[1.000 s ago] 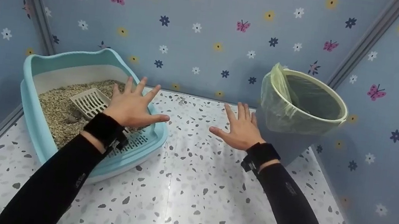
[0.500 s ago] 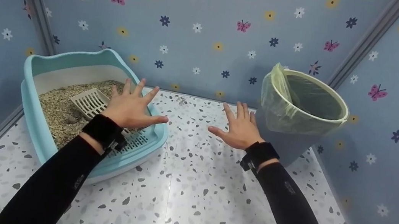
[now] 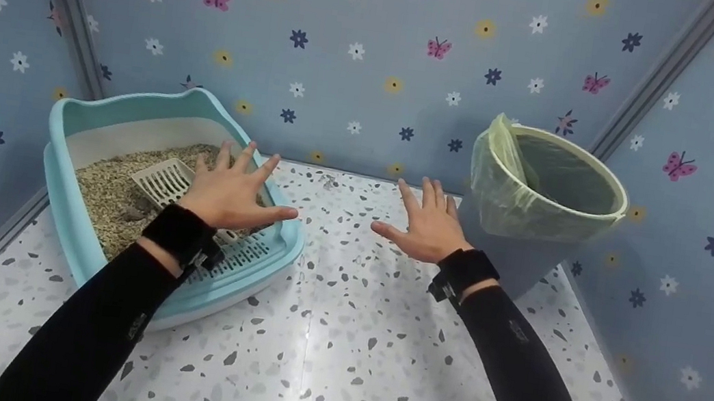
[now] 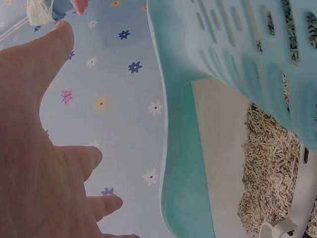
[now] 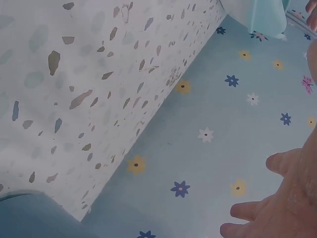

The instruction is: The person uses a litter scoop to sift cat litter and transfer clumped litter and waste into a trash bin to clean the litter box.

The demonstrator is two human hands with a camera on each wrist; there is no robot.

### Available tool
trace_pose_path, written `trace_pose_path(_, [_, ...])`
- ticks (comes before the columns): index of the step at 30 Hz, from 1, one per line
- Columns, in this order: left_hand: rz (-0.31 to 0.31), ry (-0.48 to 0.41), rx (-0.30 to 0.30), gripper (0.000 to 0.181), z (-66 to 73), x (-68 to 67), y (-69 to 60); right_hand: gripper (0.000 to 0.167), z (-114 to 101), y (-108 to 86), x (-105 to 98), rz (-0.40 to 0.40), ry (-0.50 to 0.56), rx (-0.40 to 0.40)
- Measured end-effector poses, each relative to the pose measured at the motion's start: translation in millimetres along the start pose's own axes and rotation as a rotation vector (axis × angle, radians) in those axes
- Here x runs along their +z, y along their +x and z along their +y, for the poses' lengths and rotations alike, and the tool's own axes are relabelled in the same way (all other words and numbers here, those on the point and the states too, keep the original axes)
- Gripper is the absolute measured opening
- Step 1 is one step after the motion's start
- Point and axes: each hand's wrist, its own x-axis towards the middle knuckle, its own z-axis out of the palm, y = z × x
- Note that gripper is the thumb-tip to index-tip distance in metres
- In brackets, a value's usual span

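My left hand point(image 3: 228, 196) hovers over the right side of a blue litter box point(image 3: 293, 237), fingers spread and holding nothing. Inside the box lies tan pellet litter point(image 3: 106, 195) with a pale slotted litter scoop point(image 3: 163, 180) on it; my left hand and wrist hide part of the scoop. In the left wrist view the scoop's handle point(image 4: 302, 193) shows over the litter, beyond the slotted blue step point(image 4: 237, 49). My right hand point(image 3: 430, 232), also spread and holding nothing, is just left of a bin point(image 3: 494, 256) lined with a thin yellowish bag point(image 3: 501, 206).
Speckled white floor point(image 3: 339, 336) lies between the box and the bin. A flower-patterned blue wall point(image 3: 346, 75) stands behind them, with side walls at left and right. A dark clump point(image 3: 133, 214) sits in the litter near the scoop.
Both hands stay spread, with only a slight drift. The whole head view has shifted a little, so the box and bin appear slightly further right.
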Motion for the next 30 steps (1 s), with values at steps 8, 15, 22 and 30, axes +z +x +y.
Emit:
trace_pose_path(8, [0.011, 0.005, -0.008, 0.120, -12.5, -8.1, -6.1, 0.103, -15.1, 8.2, 0.9, 0.014, 0.014, -0.019])
trace_pose_path(15, [0.052, -0.057, 0.011, 0.111, -34.9, -20.1, -19.9, 0.094, -35.9, 15.7, 7.8, 0.010, 0.059, -0.053])
trace_pose_path(22, [0.058, -0.172, -0.056, 0.114, -66.8, -34.8, -52.6, 0.097, -63.9, 21.8, 13.9, -0.035, 0.070, -0.086])
trace_pose_path(30, [0.070, -0.190, -0.188, 0.123, -108.0, -47.5, -94.8, 0.096, -95.4, 32.3, 21.8, -0.114, 0.115, -0.136])
